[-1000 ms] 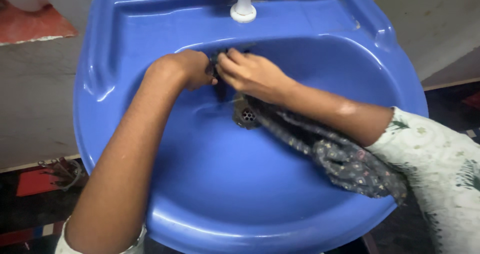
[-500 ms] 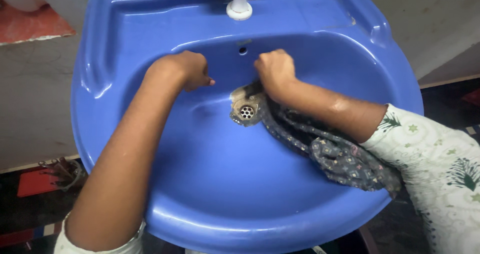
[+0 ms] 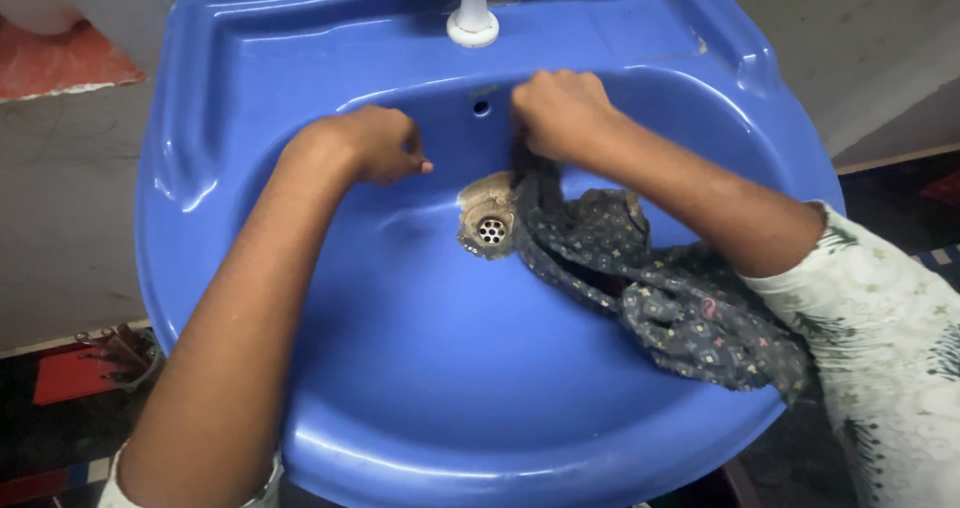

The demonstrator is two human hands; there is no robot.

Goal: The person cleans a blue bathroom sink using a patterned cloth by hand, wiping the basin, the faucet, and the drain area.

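Head view: the person leans over a blue washbasin (image 3: 240, 68), both bare arms down in the bowl. Right hand (image 3: 560, 113) is fisted at the back wall of the bowl, fingers clenched round one end of a dark patterned cloth (image 3: 650, 288). The cloth hangs from that fist, runs past the rusty drain (image 3: 490, 230), just beside it on its right, and trails over the near right rim. Left hand (image 3: 375, 143) sits left of the drain with fingers curled in loosely, nothing visibly in it, apart from the cloth. White tap base (image 3: 473, 23) stands on the back ledge, above the small overflow hole (image 3: 482, 108). Pale patterned sleeve (image 3: 890, 318) at right.
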